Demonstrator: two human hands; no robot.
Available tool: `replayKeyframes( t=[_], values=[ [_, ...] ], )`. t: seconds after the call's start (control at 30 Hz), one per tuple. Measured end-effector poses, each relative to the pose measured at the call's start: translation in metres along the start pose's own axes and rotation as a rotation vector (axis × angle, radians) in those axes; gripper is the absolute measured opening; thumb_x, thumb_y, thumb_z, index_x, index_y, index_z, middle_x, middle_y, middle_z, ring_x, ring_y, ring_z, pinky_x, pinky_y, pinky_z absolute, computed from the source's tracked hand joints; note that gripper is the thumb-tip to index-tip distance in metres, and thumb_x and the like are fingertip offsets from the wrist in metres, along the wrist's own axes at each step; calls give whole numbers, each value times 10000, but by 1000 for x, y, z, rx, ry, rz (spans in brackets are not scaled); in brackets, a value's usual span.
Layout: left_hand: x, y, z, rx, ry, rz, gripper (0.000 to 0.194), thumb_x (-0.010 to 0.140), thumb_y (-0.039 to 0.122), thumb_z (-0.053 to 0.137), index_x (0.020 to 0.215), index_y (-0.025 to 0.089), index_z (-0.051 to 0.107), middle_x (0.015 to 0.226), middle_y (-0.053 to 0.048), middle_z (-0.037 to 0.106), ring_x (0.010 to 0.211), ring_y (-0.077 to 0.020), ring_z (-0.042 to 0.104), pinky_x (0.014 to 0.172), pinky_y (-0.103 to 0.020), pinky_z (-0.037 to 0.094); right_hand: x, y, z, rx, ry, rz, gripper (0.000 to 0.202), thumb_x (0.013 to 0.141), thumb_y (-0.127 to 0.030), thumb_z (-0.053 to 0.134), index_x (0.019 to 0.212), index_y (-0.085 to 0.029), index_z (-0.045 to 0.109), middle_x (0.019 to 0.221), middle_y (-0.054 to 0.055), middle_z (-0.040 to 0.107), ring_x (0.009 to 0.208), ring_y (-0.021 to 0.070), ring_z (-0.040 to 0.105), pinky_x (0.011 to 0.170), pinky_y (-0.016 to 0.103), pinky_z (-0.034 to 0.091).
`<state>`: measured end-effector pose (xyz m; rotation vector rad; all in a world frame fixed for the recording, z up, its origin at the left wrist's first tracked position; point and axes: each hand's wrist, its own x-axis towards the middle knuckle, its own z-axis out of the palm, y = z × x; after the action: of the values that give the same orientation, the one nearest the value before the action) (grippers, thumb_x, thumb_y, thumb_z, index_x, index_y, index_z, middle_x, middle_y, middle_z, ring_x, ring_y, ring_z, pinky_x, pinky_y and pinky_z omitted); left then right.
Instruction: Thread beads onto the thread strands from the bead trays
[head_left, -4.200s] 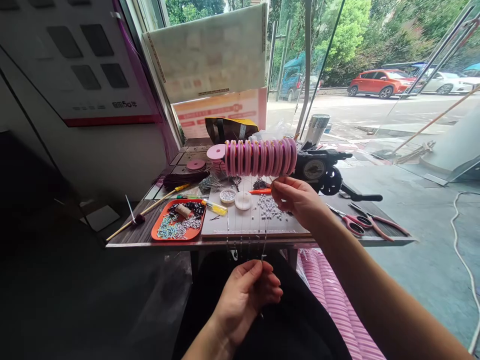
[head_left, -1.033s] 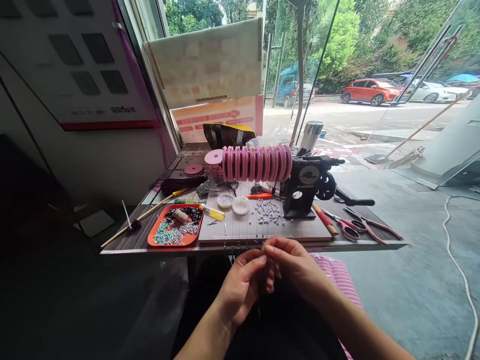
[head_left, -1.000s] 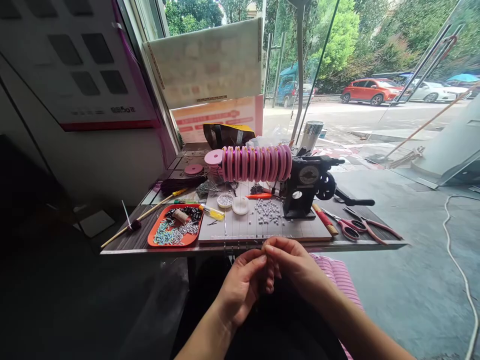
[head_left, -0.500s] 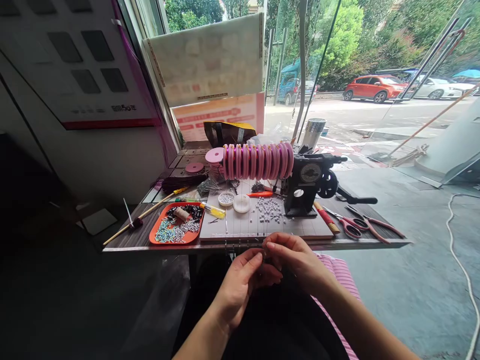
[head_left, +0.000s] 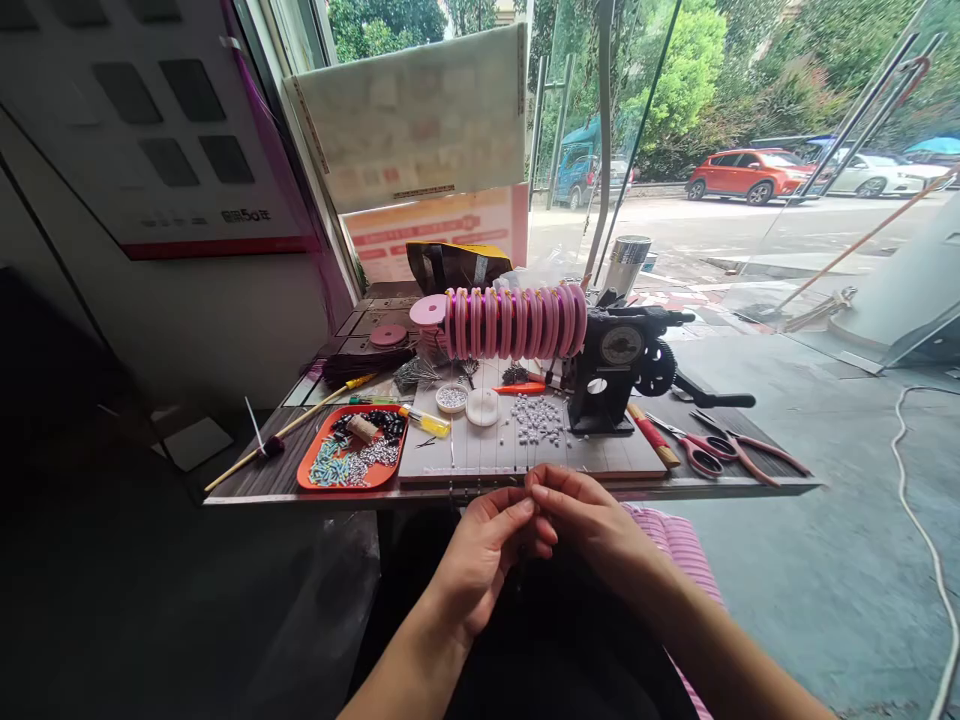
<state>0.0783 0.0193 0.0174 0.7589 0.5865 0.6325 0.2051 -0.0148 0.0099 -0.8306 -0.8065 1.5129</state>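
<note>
In front of the table edge, my left hand (head_left: 480, 560) and my right hand (head_left: 589, 520) meet at the fingertips. Both are closed in a pinch around a thin line, mostly hidden by the fingers. Fine lines hang from a row of pink foam spools (head_left: 517, 322) and run down over a white board (head_left: 450, 455). Small dark pieces sit on the lines by the board's front edge. The spools are mounted on a black hand-crank winder (head_left: 604, 385). Loose grey-white beads (head_left: 538, 420) lie on the board.
Left of the board stands an orange tray (head_left: 304, 470) of beads and small parts. Scissors (head_left: 694, 450) and pliers (head_left: 750, 450) lie at the right. A round white dish (head_left: 482, 407), an open tub of beads (head_left: 451, 398) and a yellow-handled tool (head_left: 427, 420) are on the board.
My left hand has shifted slightly, bringing its fingertips closer against the right ones. Its lower fingers have curled in. The things on the table stay where they were.
</note>
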Motion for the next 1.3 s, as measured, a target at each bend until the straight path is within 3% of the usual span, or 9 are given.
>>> replayKeyframes(
  t=[0.3,0.5,0.73,1.0,1.3],
  values=[
    [-4,-5,1,-65,37,-31,166,789,251,604,859,113,665,681,-56,688,583,-114,617,611,-241,478,-1,1,-1,32,57,34,273,715,-392,698,755,-164,552,515,-55,472,419,64,398,408,172,333],
    [-20,-14,-10,-43,113,-92,110,767,178,614,838,105,654,755,-105,723,721,-176,669,662,-262,490,-5,1,-2,-151,172,30,301,639,-393,748,755,-143,626,605,-20,534,506,74,421,459,178,318],
    [-29,-18,-10,2,124,-79,124,768,207,630,837,105,645,723,-84,712,669,-156,658,639,-250,482,-13,10,0,-229,89,45,266,660,-369,729,722,-132,625,628,-7,551,563,94,455,523,204,343],
    [-29,-18,-9,2,139,-76,96,759,182,623,810,101,633,691,-87,704,641,-161,655,618,-245,479,-15,13,2,-231,26,72,344,664,-453,708,691,-138,571,547,-37,475,481,79,395,465,202,306],
    [-29,-19,-10,-33,110,-71,98,717,183,660,771,105,638,676,-85,701,613,-158,651,603,-245,484,-16,16,1,-139,42,128,350,641,-450,732,701,-144,574,586,-29,469,515,77,376,477,193,298]
  ],
)
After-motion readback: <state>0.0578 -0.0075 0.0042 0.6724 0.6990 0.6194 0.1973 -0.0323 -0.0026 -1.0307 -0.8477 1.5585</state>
